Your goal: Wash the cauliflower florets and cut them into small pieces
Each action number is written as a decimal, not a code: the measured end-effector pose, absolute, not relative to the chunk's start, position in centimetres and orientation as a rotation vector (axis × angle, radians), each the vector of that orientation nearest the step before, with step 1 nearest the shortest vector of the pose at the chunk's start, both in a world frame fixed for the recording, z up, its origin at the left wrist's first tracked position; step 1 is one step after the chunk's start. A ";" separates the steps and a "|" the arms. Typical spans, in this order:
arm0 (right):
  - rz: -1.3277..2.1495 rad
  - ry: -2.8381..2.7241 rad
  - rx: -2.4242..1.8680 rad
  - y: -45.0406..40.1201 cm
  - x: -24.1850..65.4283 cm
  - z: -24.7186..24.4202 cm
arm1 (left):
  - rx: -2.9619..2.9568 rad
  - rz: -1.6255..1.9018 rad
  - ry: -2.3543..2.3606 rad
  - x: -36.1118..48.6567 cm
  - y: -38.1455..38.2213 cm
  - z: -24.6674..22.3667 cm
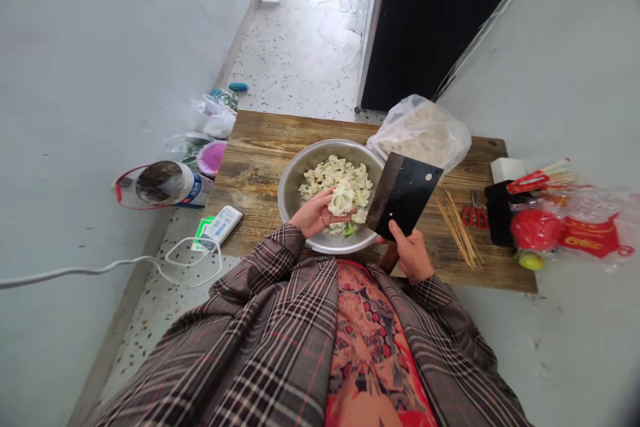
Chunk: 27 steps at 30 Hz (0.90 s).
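Note:
A large steel bowl [289, 213] stands on the wooden table, with many cut cauliflower florets [325, 177] in it. Over the bowl, my left hand [317, 212] holds a pale piece of cauliflower [343, 199] in its fingers, palm turned up. My right hand [411, 252] grips a wide dark cleaver [407, 193], whose blade is raised and tilted at the bowl's right rim. The cleaver's handle is mostly hidden by my fingers. A bit of green leaf [349, 228] lies near the bowl's front edge.
The wooden table [255, 167] also bears a clear plastic bag [425, 133], wooden skewers [457, 230], red-handled scissors [474, 213], a black holder [499, 217] and a white power strip [224, 223] with its cable. Left of the table stands a bucket [167, 185]. Behind is a dark door [440, 20].

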State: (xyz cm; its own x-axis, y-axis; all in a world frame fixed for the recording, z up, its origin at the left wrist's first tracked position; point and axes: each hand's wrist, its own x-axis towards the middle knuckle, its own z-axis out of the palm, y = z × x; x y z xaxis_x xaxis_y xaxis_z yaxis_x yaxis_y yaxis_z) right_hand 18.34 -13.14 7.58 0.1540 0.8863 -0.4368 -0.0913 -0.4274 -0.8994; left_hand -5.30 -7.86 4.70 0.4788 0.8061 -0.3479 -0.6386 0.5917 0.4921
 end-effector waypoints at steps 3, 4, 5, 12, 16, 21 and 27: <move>1.425 -0.957 -1.551 -12.5 17.5 7.7 | 0.311 0.951 0.593 -6.2 -8.8 5.7; 1.406 -1.035 -1.556 -12.4 17.3 7.9 | 0.320 0.967 0.615 -6.4 -9.1 5.9; 1.372 -1.130 -1.567 -12.2 17.0 8.1 | 0.336 0.981 0.642 -6.6 -9.4 6.0; 1.048 -1.738 -1.528 -11.5 14.9 10.3 | 0.527 1.135 0.845 -7.4 -10.4 6.0; 0.919 -2.008 -1.325 -11.6 13.9 10.6 | 0.603 1.174 0.931 -7.4 -10.1 5.9; 0.846 -2.255 -1.127 -11.6 13.7 10.6 | 0.767 1.142 1.013 -7.0 -9.7 5.6; 0.850 -2.417 -1.144 -11.3 13.6 11.3 | 0.923 1.085 1.008 -6.9 -9.5 6.9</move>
State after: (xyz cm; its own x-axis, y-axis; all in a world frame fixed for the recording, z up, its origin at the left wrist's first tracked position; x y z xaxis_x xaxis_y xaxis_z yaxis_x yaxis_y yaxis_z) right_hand 13.56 -11.30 11.32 -0.6211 0.7826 0.0434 0.5831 0.4983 -0.6416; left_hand -6.89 -9.47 6.92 0.1547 0.9709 -0.1827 -0.2541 0.2178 0.9423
